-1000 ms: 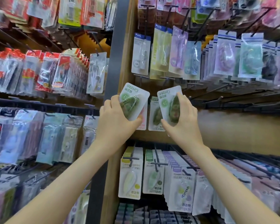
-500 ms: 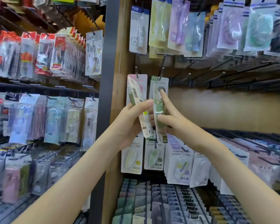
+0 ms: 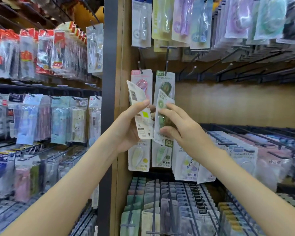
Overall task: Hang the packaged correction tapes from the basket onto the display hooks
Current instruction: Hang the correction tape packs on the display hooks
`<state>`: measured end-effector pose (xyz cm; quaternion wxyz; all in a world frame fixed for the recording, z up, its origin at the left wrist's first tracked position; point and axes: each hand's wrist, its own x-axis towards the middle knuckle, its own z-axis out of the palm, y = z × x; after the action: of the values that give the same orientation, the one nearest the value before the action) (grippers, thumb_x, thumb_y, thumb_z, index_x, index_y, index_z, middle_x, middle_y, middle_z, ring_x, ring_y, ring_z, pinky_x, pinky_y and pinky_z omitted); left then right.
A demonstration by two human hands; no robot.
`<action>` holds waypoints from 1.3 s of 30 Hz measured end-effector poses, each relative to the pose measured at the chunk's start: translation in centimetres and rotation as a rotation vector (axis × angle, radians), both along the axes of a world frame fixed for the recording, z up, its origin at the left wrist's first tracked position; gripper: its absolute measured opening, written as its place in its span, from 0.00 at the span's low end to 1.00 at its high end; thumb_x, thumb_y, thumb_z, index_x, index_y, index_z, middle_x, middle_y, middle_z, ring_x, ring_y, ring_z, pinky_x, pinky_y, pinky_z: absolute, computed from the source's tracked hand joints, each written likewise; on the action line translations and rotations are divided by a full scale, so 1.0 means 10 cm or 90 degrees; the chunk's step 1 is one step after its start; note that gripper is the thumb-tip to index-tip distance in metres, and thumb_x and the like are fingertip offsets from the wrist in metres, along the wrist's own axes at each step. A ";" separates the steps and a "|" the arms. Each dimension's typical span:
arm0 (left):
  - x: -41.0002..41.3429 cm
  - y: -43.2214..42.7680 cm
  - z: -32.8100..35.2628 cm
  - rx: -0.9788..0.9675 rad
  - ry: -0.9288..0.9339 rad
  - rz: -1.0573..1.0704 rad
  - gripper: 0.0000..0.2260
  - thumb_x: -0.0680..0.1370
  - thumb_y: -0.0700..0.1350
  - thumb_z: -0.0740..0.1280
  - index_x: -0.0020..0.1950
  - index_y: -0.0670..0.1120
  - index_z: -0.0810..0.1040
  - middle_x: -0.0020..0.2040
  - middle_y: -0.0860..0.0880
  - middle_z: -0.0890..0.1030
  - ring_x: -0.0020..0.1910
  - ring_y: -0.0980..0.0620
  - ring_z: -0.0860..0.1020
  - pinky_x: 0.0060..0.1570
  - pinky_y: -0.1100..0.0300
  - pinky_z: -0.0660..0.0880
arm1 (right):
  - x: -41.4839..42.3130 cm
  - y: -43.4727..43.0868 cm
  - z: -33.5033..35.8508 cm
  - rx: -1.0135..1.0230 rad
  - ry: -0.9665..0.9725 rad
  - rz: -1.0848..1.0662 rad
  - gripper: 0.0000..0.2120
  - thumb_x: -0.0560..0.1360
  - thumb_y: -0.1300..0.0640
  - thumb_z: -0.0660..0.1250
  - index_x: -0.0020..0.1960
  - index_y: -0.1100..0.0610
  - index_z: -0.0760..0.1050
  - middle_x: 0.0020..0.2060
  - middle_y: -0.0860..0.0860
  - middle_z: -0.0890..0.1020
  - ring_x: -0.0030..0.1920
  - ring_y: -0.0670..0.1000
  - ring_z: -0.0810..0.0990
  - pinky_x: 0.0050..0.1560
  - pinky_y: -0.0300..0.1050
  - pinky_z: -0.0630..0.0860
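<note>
Pegboard [image 3: 228, 103], "Campus" tapes [image 3: 162, 156]; packs [image 3: 140, 116] in L hand [image 3: 126, 128], R hand [image 3: 186, 132].

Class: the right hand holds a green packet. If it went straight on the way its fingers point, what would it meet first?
Probably the white packet in the left hand, up-left of the right hand and green packet; depth unclear.

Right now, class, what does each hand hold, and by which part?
The left hand grips a back-facing pack by its lower half; the right hand pinches a green correction tape pack by its lower half.
</note>
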<state>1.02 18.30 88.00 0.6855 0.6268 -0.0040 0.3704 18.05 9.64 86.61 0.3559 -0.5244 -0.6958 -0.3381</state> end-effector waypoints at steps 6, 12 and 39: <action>-0.09 0.00 0.05 0.035 0.031 0.013 0.26 0.71 0.54 0.67 0.66 0.43 0.74 0.59 0.42 0.82 0.59 0.41 0.81 0.59 0.44 0.77 | 0.20 -0.03 0.04 0.009 -0.195 -0.042 0.34 0.71 0.75 0.69 0.73 0.55 0.65 0.72 0.54 0.67 0.62 0.59 0.76 0.51 0.52 0.80; -0.18 0.00 0.12 0.150 0.076 0.019 0.16 0.71 0.53 0.64 0.55 0.50 0.82 0.51 0.48 0.85 0.50 0.48 0.84 0.49 0.52 0.81 | 0.21 0.00 0.21 0.191 -0.353 -0.143 0.19 0.77 0.52 0.63 0.61 0.64 0.76 0.58 0.60 0.79 0.55 0.58 0.74 0.53 0.54 0.76; -0.21 0.36 0.32 0.297 0.070 0.241 0.31 0.65 0.52 0.73 0.66 0.49 0.70 0.59 0.49 0.81 0.58 0.52 0.80 0.61 0.53 0.77 | -0.15 0.57 0.80 0.159 -0.002 -0.392 0.26 0.82 0.46 0.54 0.78 0.48 0.56 0.65 0.59 0.67 0.50 0.60 0.73 0.37 0.46 0.72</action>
<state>-1.09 21.88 91.24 0.4413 0.7760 0.0652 0.4459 16.56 15.39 94.59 0.2977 -0.6620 -0.4584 -0.5129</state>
